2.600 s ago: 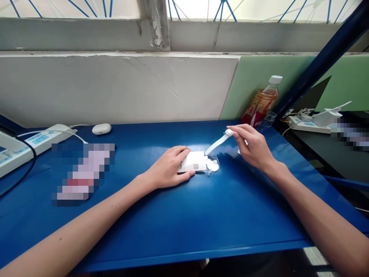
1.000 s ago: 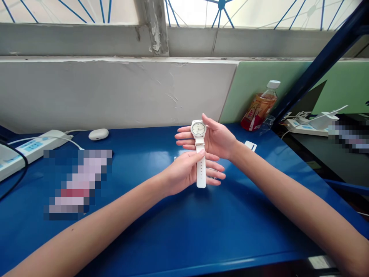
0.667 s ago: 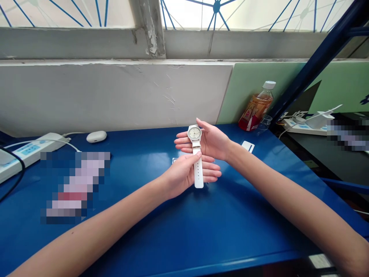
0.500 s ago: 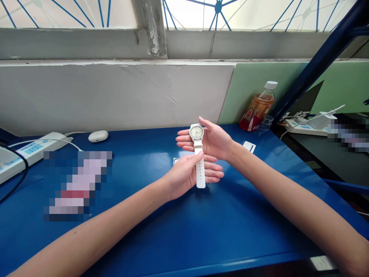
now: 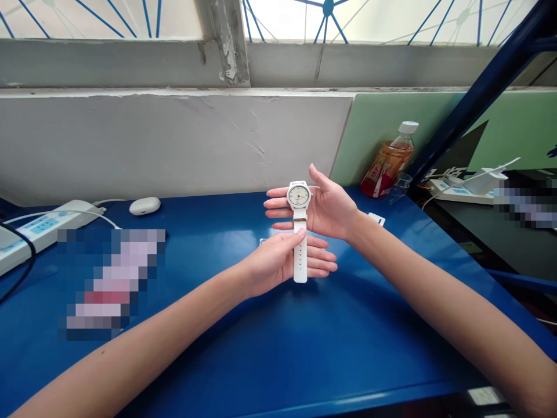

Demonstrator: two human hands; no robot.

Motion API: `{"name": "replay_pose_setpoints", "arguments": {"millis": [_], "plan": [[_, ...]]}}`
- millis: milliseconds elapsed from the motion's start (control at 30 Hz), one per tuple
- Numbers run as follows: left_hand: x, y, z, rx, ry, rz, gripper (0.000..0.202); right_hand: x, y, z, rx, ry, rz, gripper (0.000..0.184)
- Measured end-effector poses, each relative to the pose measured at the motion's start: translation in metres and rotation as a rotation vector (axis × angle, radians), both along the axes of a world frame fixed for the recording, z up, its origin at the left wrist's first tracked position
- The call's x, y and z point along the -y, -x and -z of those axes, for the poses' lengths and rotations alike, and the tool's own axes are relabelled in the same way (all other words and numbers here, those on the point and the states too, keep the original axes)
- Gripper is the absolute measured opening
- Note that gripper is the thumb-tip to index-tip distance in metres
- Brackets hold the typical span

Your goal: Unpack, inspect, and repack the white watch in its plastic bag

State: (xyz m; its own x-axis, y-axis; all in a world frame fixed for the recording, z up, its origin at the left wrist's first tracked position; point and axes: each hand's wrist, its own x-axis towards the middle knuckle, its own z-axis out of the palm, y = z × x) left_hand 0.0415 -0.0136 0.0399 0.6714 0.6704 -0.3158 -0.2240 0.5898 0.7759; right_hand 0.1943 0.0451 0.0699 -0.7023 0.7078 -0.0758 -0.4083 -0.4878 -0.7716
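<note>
A white wristwatch [image 5: 299, 196] with a round pale dial lies stretched lengthwise across both hands, dial at the far end. Its long strap, with a row of holes, hangs toward me. My left hand [image 5: 274, 258] is palm up and pins the strap under its thumb, the other fingers stretched out beneath. Just beyond it, my right hand [image 5: 328, 209] is spread, palm up, with its thumb raised. The watch case sits over the right hand's fingers; whether it rests on them I cannot tell.
On the blue desk [image 5: 369, 337] are a white earbud case [image 5: 145, 205], a power strip [image 5: 52, 229] with cables, and a pixelated object [image 5: 117, 278]. A drink bottle [image 5: 387, 162] leans against the green board at the back right. A white card [image 5: 376, 219] lies behind my right arm.
My right hand has shifted slightly right, its fingers spreading and its thumb rising. The watch dial has turned a little to the right. My left hand keeps its hold on the strap.
</note>
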Motion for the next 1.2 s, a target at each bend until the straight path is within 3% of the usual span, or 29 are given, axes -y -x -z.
{"name": "replay_pose_setpoints", "arguments": {"millis": [300, 600, 1200], "plan": [[0.0006, -0.0009, 0.0022, 0.114, -0.032, 0.043, 0.035, 0.0005, 0.0005, -0.0024, -0.015, 0.022, 0.069, 0.076], [0.0013, -0.0035, -0.0020, -0.017, 0.013, -0.070, 0.038, -0.0017, -0.0017, 0.0006, -0.043, 0.004, 0.022, 0.079], [0.0032, -0.0055, -0.0056, -0.022, 0.001, -0.104, 0.036, -0.0042, -0.0022, 0.0016, 0.001, -0.001, 0.066, 0.076]]}}
